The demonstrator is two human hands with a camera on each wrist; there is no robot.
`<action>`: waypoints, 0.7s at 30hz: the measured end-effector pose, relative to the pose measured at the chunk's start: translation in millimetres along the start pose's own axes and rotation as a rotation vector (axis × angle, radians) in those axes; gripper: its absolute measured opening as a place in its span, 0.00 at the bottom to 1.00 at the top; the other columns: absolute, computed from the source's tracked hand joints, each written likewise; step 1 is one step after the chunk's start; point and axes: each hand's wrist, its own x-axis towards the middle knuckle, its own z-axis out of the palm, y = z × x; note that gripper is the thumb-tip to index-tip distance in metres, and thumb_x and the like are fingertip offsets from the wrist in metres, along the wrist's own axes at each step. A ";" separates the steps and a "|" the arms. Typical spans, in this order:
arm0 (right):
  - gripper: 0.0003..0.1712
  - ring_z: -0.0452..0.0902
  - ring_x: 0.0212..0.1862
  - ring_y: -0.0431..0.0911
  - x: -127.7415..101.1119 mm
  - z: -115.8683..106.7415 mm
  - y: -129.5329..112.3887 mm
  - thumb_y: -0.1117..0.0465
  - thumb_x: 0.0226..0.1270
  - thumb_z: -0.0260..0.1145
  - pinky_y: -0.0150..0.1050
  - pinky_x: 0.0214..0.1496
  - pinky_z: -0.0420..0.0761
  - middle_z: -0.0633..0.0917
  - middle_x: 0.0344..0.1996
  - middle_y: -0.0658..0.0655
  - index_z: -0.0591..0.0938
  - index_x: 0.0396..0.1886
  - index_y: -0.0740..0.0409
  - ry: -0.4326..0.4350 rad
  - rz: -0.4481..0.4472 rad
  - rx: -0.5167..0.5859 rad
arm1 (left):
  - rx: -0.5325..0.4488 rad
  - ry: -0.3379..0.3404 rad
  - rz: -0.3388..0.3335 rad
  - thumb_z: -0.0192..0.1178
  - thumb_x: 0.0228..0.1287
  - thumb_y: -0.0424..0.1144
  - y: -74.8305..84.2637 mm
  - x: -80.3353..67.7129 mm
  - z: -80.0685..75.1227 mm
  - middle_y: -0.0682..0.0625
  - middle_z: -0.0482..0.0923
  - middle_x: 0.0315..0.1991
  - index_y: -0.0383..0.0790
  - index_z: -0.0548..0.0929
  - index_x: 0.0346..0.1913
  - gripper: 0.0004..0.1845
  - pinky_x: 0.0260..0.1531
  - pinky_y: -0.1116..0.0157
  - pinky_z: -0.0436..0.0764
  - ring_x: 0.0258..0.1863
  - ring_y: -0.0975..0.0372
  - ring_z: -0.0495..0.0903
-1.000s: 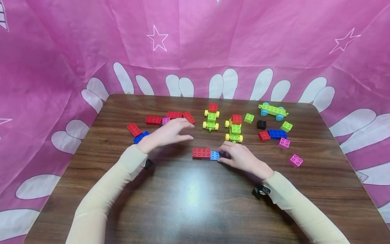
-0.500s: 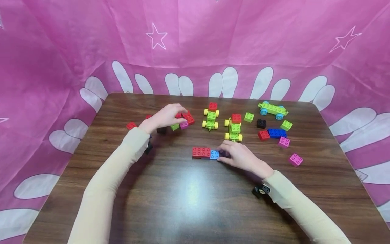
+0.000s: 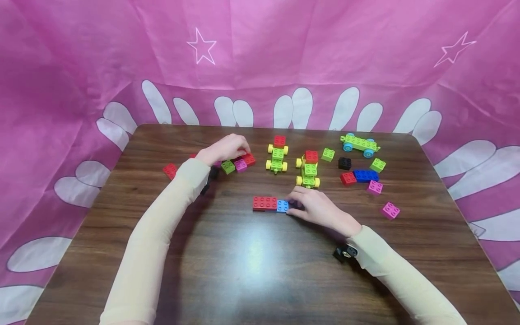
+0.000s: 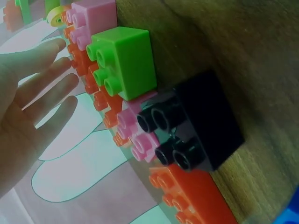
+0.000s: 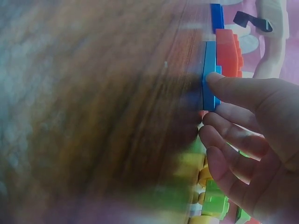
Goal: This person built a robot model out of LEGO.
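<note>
My right hand [image 3: 314,206] pinches the end of a light blue brick [image 3: 282,206] between thumb and index finger; its other fingers curl loosely behind. A long red brick [image 3: 265,203] sits at the left end of this blue brick, overlapping it in the right wrist view. At the back left, my left hand [image 3: 228,148] reaches over a row of bricks, its fingertips right by a red brick [image 3: 248,159]. The left wrist view shows its fingers relaxed, with nothing between them. Close to them are a green brick [image 4: 128,63], a pink brick [image 4: 98,18] and a black brick [image 4: 205,121].
Two green cars with yellow wheels [image 3: 278,155] [image 3: 310,170] stand behind the right hand. At the back right are a green car base with blue wheels [image 3: 360,143], a black brick [image 3: 345,163], a blue brick [image 3: 366,175] and pink bricks [image 3: 391,210].
My left hand has moved from above the table's middle left to the back, over the red bricks, with its fingers dipping down. The right hand has stayed at the blue brick.
</note>
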 end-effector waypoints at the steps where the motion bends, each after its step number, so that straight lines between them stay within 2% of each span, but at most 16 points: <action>1: 0.17 0.75 0.32 0.37 0.2 -0.3 -0.1 0.50 0.59 0.75 0.29 0.34 0.78 0.84 0.36 0.48 0.86 0.45 0.52 -0.002 0.002 0.001 | 0.014 0.001 0.009 0.59 0.68 0.30 0.3 0.9 0.7 0.39 0.86 0.48 0.32 0.87 0.47 0.10 0.60 0.54 0.79 0.53 0.50 0.82; 7: 0.17 0.75 0.32 0.36 1.1 0.1 0.1 0.50 0.60 0.74 0.30 0.34 0.79 0.84 0.36 0.47 0.86 0.45 0.52 -0.009 0.008 0.001 | 0.049 -0.011 0.023 0.55 0.66 0.26 3.7 5.5 2.7 0.35 0.83 0.49 0.28 0.85 0.51 0.14 0.62 0.53 0.77 0.55 0.47 0.80; 15: 0.17 0.74 0.32 0.36 1.0 -2.2 0.6 0.50 0.60 0.74 0.29 0.35 0.79 0.84 0.37 0.47 0.86 0.46 0.51 -0.030 0.018 0.007 | 0.046 -0.102 -0.066 0.54 0.58 0.20 5.3 13.1 -0.5 0.36 0.82 0.54 0.29 0.84 0.54 0.21 0.66 0.55 0.74 0.60 0.47 0.78; 21: 0.18 0.75 0.33 0.36 1.0 -4.2 0.2 0.49 0.60 0.74 0.30 0.35 0.79 0.84 0.37 0.48 0.86 0.46 0.52 -0.021 0.012 0.002 | 0.054 -0.087 -0.059 0.60 0.58 0.23 2.2 19.6 -0.6 0.38 0.84 0.49 0.32 0.86 0.50 0.16 0.60 0.55 0.77 0.53 0.49 0.80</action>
